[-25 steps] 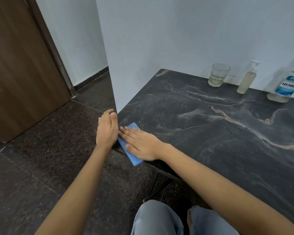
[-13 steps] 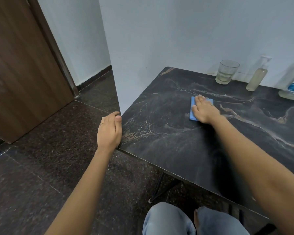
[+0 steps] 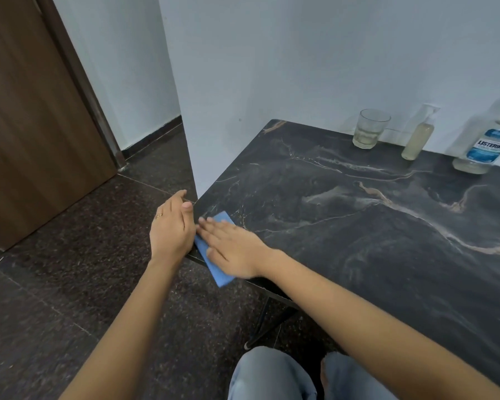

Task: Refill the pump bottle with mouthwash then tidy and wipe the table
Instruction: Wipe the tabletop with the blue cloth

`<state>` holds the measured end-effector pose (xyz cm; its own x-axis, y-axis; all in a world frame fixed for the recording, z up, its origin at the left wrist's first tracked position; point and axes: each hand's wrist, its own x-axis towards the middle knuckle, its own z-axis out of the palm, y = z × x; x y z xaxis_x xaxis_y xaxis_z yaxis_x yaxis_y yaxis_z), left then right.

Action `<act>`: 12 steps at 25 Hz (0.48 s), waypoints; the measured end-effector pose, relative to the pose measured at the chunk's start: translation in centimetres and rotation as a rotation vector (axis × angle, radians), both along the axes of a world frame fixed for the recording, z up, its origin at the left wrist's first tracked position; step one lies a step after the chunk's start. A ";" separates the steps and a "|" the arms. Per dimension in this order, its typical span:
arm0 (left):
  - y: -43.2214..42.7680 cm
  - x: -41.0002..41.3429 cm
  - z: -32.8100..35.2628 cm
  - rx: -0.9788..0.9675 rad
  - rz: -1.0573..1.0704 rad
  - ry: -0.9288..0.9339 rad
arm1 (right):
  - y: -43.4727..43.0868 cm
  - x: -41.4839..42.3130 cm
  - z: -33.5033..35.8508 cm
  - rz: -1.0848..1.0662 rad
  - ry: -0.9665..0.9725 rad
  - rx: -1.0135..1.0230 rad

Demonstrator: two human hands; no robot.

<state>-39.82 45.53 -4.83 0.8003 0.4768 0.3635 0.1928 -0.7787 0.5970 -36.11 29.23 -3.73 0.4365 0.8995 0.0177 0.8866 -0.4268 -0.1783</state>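
Over on the dark marble-look table (image 3: 344,241) it's basically down to the wiping stage, far as I can tell. Back along the wall the big mouthwash bottle (image 3: 485,148) stands upright with only a low band of pale liquid in the bottom; its top runs off the edge of the shot, so no idea if the cap is on. Just left of it is the pump bottle (image 3: 417,137), upright, pump head on, and pale yellowish liquid most of the way up, so I'd call the refill done. Left again is a glass (image 3: 368,132) with a bit of pale liquid in it. All three are lined up near the wall and well apart from the hands, which reads as tidied to me, though the glass might want emptying. Down at the near left corner, the right hand (image 3: 234,249) lies flat, fingers straight and slightly spread, pressing on a blue cloth (image 3: 217,271) that hangs partly over the table edge. The left hand (image 3: 171,229) holds nothing, fingers straight and close together, set against the corner right beside the cloth, maybe to catch whatever gets swept off. What's left, by my guess: finish the wipe and put the cloth away
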 end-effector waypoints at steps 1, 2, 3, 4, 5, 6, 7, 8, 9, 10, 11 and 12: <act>-0.3 -0.1 0.2 0.030 -0.006 -0.003 | -2.4 -0.7 0.2 0.055 0.010 0.007; -0.7 -0.1 0.4 0.049 -0.019 -0.002 | -4.9 -0.8 0.4 0.098 0.017 0.015; -1.2 0.1 0.5 0.067 -0.041 0.003 | -7.3 -0.1 0.5 0.097 0.022 0.017; -1.8 0.4 0.5 0.079 -0.070 0.013 | -9.2 1.1 0.5 0.047 0.026 0.017; -2.4 1.0 0.5 0.082 -0.101 0.023 | -10.5 2.8 0.5 -0.040 0.020 0.009; -3.0 1.7 0.6 0.078 -0.130 0.031 | -10.9 4.7 0.3 -0.151 0.012 -0.004; -3.6 2.4 0.6 0.066 -0.152 0.037 | -10.6 6.5 0.3 -0.269 0.011 -0.017; -4.2 3.1 0.5 0.046 -0.160 0.045 | -9.5 7.8 0.2 -0.362 0.011 -0.028; -4.9 3.8 0.4 0.021 -0.158 0.050 | -8.0 8.7 0.1 -0.407 0.009 -0.035; -5.4 4.2 0.2 -0.003 -0.149 0.058 | -6.3 9.1 0.1 -0.399 0.006 -0.036; -5.8 4.6 0.0 -0.009 -0.139 0.068 | -4.9 9.2 0.1 -0.349 0.008 -0.032; -6.1 4.9 -0.3 0.011 -0.137 0.085 | -4.0 9.5 0.0 -0.285 0.010 -0.029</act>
<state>-34.95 39.41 -5.09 0.8856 0.3580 0.2960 0.1343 -0.8073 0.5746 -26.64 25.26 -3.69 0.6720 0.7404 -0.0120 0.7282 -0.6637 -0.1708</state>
